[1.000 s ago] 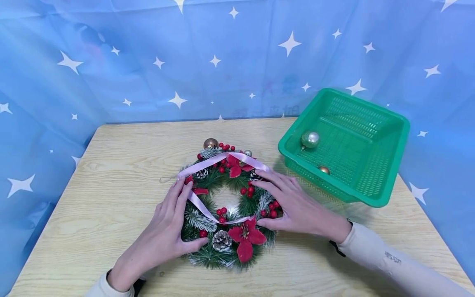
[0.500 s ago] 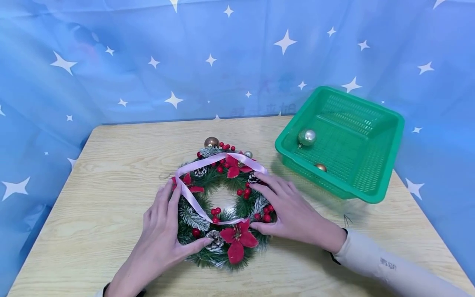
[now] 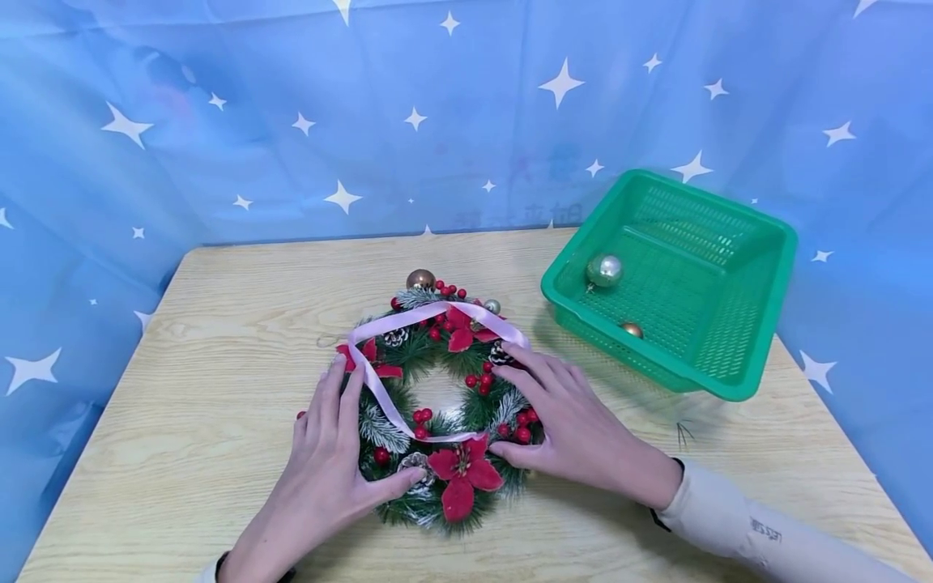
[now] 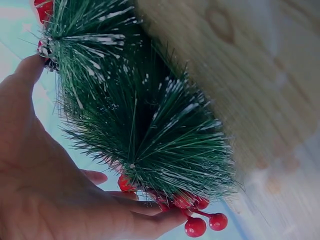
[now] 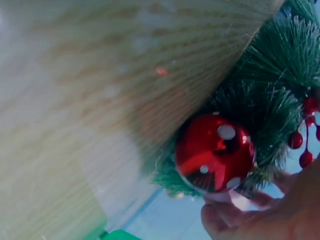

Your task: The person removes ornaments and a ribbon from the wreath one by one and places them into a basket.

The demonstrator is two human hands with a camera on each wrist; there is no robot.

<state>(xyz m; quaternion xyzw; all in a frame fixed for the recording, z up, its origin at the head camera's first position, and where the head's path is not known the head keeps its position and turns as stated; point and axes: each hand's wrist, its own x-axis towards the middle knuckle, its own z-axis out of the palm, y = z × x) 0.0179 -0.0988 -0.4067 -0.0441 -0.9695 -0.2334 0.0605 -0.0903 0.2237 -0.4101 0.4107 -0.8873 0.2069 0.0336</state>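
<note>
A green wreath [image 3: 477,411] with red flowers, berries and pinecones lies flat on the table. A pale pink ribbon [image 3: 379,325] is looped over it. My left hand [image 3: 321,465] grips its left side, thumb by the lower pinecone [image 3: 415,468]; in the left wrist view, the hand [image 4: 55,185] spans the green needles [image 4: 135,115], fingers by red berries [image 4: 195,226]. On the right side my right hand [image 3: 583,421] grips it, fingertips near another pinecone. The right wrist view has a shiny red ball [image 5: 215,152] beside the right hand [image 5: 265,212]. The fingers' undersides are partly hidden.
At the back right stands a green basket [image 3: 765,324] holding a silver ball [image 3: 604,270] and a small copper ball [image 3: 632,329]. A brown ball [image 3: 420,279] lies at the wreath's far edge. A blue starry cloth hangs behind the table [image 3: 240,308].
The wreath has turned slightly clockwise: its near flower has shifted left and its far side right. Both hands have stayed on it. The head view has shifted a little.
</note>
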